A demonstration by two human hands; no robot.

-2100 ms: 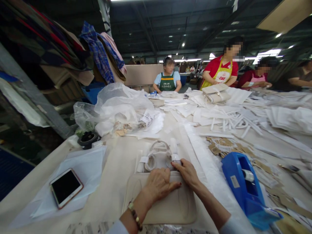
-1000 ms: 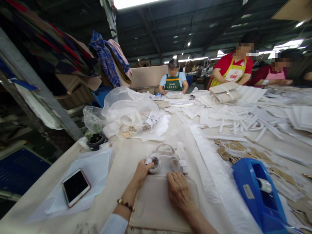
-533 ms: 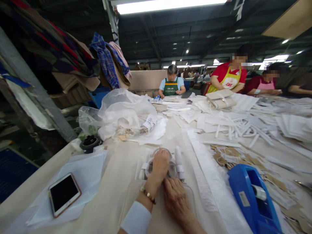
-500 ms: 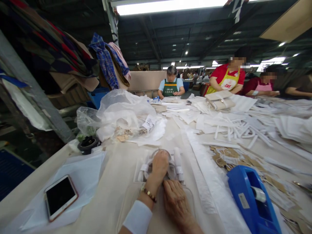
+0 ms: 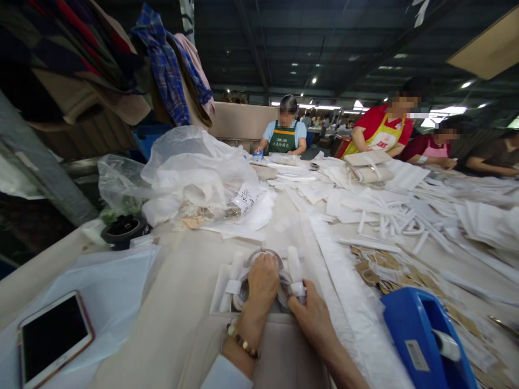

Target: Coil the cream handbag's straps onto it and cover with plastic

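A beige bag (image 5: pixel 271 346) lies flat on the table in front of me, with a curved grey-beige handle (image 5: pixel 272 252) at its far end. White padding (image 5: pixel 294 262) and bands of white wrap flank this handle on both sides. My left hand (image 5: pixel 263 278), with a beaded bracelet at the wrist, is curled over the handle's middle; its fingertips are partly hidden. At the handle's right side, my right hand (image 5: pixel 312 310) grips the wrapped part between thumb and fingers.
A blue tape dispenser (image 5: pixel 405 319) stands at right, near brown and white scraps (image 5: pixel 389 270). A phone (image 5: pixel 57 337) rests on white sheets at left. Beyond lie a clear plastic bag (image 5: pixel 190 167), a dark round object (image 5: pixel 125 231) and white paper pieces (image 5: pixel 352 205). Several people work across the table.
My right hand has moved from the bag's near edge up and right to the handle's wrapped right side. My left hand stays over the handle. The view has shifted slightly.
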